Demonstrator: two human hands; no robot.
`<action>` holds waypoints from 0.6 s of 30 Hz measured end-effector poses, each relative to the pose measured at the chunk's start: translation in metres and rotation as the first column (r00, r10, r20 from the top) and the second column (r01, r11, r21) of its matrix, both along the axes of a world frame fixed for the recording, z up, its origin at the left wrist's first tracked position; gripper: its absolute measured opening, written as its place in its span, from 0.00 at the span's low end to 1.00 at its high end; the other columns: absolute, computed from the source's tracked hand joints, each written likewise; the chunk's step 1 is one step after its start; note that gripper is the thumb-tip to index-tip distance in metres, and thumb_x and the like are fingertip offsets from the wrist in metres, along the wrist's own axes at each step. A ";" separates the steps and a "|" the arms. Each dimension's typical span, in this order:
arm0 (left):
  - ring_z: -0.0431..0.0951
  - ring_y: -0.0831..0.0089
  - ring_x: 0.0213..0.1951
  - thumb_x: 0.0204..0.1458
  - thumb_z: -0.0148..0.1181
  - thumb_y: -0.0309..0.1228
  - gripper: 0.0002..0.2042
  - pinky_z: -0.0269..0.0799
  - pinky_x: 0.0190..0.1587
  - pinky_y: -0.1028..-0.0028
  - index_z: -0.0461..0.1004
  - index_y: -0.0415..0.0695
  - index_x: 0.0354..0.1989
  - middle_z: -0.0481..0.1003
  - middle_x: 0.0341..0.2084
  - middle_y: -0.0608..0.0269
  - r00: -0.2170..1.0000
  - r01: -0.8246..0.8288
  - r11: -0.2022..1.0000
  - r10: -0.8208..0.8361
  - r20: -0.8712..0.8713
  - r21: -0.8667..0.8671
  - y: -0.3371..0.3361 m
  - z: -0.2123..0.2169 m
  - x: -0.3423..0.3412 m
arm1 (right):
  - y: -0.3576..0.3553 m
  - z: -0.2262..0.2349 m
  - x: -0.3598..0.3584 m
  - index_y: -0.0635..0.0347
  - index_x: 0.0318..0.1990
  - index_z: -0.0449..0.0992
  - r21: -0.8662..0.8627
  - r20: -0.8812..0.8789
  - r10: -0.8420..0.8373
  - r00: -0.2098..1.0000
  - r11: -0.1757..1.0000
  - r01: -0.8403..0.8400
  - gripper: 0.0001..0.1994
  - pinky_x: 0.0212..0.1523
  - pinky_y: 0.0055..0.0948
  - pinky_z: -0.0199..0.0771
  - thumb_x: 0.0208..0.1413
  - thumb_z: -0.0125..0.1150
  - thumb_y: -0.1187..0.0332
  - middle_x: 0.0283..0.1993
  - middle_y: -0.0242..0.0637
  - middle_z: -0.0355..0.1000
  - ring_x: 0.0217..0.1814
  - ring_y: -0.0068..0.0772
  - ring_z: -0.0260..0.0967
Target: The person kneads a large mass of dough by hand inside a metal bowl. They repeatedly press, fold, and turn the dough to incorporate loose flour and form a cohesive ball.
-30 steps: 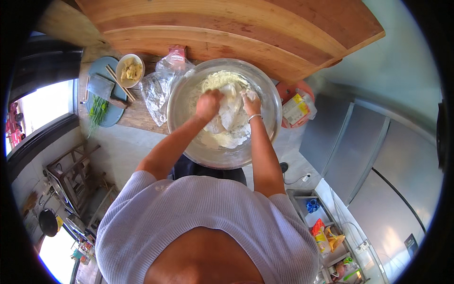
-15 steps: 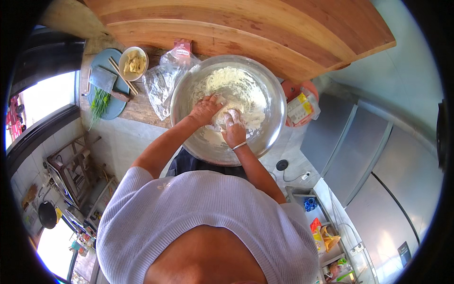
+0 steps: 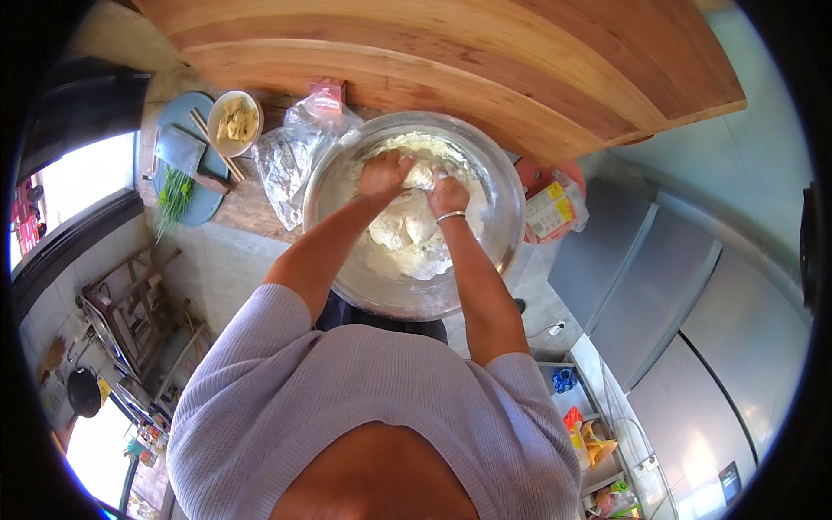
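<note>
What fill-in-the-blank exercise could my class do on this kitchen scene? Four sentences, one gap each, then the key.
1. Of the left hand and the right hand, only the ____ one has a bracelet at its wrist.
2. Of the small bowl and the metal basin, floury dough lies in the ____.
3. A clear plastic bag lies ____ the small bowl and the metal basin.
4. The cleaver rests on a board whose colour is ____.

Missing words: right; metal basin; between; blue.

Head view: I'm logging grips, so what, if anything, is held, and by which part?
The floury dough, by its far end: the left hand grips it on the left, the right hand on the right.
</note>
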State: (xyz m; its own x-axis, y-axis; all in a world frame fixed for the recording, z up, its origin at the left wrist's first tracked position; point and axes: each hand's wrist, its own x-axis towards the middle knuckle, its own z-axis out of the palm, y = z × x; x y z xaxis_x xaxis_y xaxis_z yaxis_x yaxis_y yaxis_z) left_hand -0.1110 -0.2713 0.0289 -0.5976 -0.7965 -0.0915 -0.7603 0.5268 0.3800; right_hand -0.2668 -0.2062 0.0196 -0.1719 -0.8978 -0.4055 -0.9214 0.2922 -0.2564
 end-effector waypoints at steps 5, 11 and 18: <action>0.71 0.54 0.44 0.31 0.69 0.34 0.34 0.67 0.47 0.61 0.65 0.49 0.54 0.70 0.41 0.53 1.000 0.022 0.952 -0.019 -0.011 0.305 -0.005 -0.002 0.006 | -0.005 0.007 -0.003 0.57 0.43 0.72 -0.029 0.157 0.003 0.988 1.000 0.002 0.19 0.34 0.41 0.73 0.40 0.63 0.67 0.30 0.49 0.73 0.32 0.49 0.72; 0.63 0.55 0.56 0.26 0.73 0.43 0.43 0.62 0.55 0.62 0.62 0.49 0.58 0.64 0.53 0.49 0.979 0.078 0.831 -0.168 0.115 0.551 0.008 0.097 0.034 | 0.096 0.090 0.045 0.54 0.57 0.66 -0.165 0.147 0.227 0.963 0.965 -0.203 0.28 0.58 0.53 0.56 0.44 0.56 0.62 0.58 0.47 0.62 0.61 0.51 0.57; 0.59 0.56 0.58 0.34 0.68 0.42 0.31 0.60 0.56 0.55 0.67 0.52 0.52 0.60 0.55 0.54 0.923 0.089 0.941 -0.201 0.329 0.326 0.087 0.075 0.035 | 0.036 0.088 0.039 0.56 0.38 0.76 -0.189 0.210 0.349 0.914 0.931 -0.312 0.11 0.56 0.49 0.58 0.46 0.54 0.66 0.53 0.35 0.67 0.57 0.42 0.61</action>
